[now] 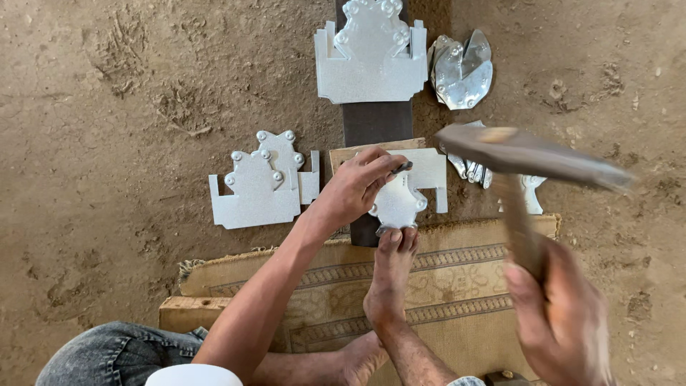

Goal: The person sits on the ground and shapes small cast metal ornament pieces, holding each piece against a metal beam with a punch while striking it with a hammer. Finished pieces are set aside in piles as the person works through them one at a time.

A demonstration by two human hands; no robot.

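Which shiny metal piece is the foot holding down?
The cut sheet-metal piece on the dark bar, under the left hand; the toes press only its near edge.

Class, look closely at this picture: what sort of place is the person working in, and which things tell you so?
Probably a small floor-level metalworking workshop. The ground is bare packed brown earth, stacks of cut silvery sheet-metal pieces lie on it, and the right hand swings a wooden-handled hammer over a dark iron bar.

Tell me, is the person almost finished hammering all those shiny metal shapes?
Hard to say. One pile of metal shapes lies left on the dirt and another pile sits above; which are finished isn't clear. In hand: the left hand steadies a metal piece on the dark bar, toes pinning it, while the right hand swings a blurred hammer. More curved pieces lie on the right.
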